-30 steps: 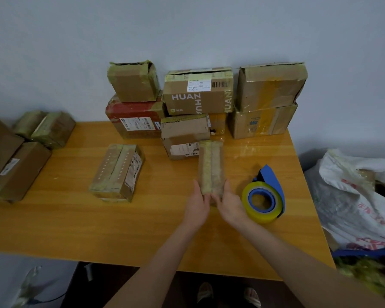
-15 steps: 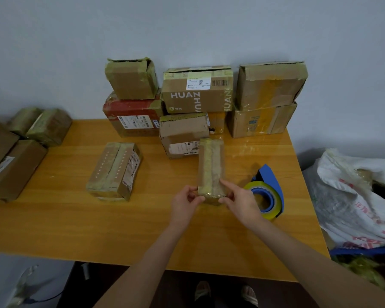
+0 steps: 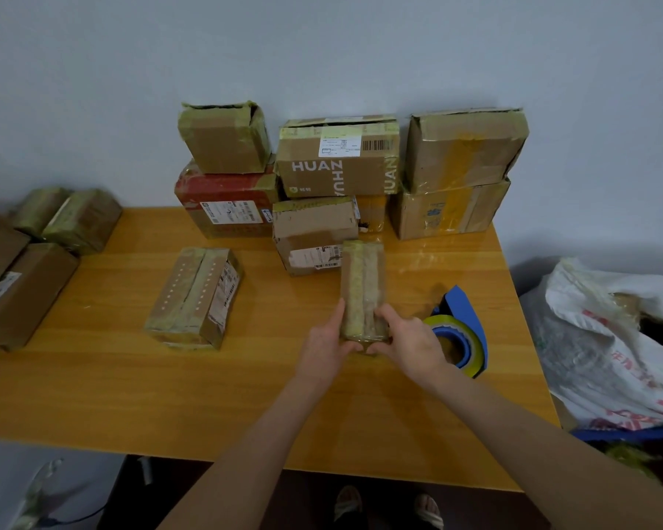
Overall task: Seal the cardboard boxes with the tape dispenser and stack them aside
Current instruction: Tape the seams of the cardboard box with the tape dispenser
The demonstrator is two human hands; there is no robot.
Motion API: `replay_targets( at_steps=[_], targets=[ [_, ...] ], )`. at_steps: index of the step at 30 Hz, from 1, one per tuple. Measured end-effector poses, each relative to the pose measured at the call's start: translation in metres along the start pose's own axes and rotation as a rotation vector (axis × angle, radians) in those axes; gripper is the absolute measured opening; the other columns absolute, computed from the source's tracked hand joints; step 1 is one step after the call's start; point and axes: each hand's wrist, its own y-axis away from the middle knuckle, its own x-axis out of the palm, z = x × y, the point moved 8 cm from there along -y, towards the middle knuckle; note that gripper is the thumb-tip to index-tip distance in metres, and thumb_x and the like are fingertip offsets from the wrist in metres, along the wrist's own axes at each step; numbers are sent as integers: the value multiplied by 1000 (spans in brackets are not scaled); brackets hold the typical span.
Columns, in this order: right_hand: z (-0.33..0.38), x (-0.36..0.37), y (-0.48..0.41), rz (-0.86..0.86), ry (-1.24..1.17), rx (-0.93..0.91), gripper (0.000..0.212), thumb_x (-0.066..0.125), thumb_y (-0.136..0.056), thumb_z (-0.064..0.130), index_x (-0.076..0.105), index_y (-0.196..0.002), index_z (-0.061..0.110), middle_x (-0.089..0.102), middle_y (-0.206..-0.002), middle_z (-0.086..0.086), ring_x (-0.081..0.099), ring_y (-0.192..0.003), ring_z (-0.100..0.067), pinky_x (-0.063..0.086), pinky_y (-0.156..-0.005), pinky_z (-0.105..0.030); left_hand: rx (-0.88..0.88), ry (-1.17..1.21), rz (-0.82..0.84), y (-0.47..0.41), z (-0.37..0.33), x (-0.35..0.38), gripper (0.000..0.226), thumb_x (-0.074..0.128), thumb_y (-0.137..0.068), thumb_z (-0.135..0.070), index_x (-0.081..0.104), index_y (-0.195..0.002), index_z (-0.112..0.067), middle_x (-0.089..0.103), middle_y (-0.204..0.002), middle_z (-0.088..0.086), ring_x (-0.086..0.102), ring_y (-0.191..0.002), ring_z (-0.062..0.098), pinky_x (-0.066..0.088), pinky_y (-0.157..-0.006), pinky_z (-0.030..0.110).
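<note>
Narrow box (image 3: 362, 285) lying lengthwise on the table (image 3: 245, 395), its far end just beside the labelled box (image 3: 311, 239). Left hand (image 3: 324, 340) and right hand (image 3: 410, 338) both clasp its near end, fingers curled against the 2 long sides. The tape dispenser (image 3: 464, 311) sits just beside the right hand. Probable hazards: gripped at 1 end only, the glossy taped box may droop or slip when lifted. A sideways swing of the right wrist may knock the dispenser. Careless placement may unsettle the rear stack (image 3: 337, 162).
</note>
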Motion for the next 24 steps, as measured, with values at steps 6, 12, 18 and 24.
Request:
replay_targets(
  at_steps=[6, 12, 18, 24],
  targets=[
    [-7, -1, -2, 43, -234, 7, 52, 72, -84, 41, 46, -126, 24, 67, -116, -5, 67, -91, -21, 59, -74, -35, -23, 160, 105, 0, 4, -6, 86, 71, -86, -21, 16, -152, -18, 54, -138, 6, 57, -119, 15, 44, -95, 21],
    [-5, 1, -4, -50, -171, 48, 36, 63, -90, 43, 46, -117, 26, 70, -89, -3, 59, -54, -14, 54, -50, -31, -128, 34, -28, -7, -2, -6, 55, 54, -96, -37, 39, -143, -15, 67, -108, 3, 59, -78, 12, 44, -55, 14],
    [-5, -1, -5, -88, -239, 39, 21, 55, -98, 28, 54, -118, 23, 59, -67, 8, 53, -50, -8, 53, -52, -34, -177, 61, -82, -6, 7, -6, 48, 42, -102, -28, 35, -148, -14, 66, -118, 7, 63, -96, 19, 40, -67, 15],
    [-8, 1, 3, -12, -318, 63, 28, 56, -97, 35, 46, -122, 28, 66, -78, -1, 58, -53, -18, 49, -49, -32, -226, 85, 10, 0, 14, 6, 48, 33, -105, -28, 32, -148, -8, 62, -125, 13, 59, -108, 26, 44, -84, 27]
  ],
)
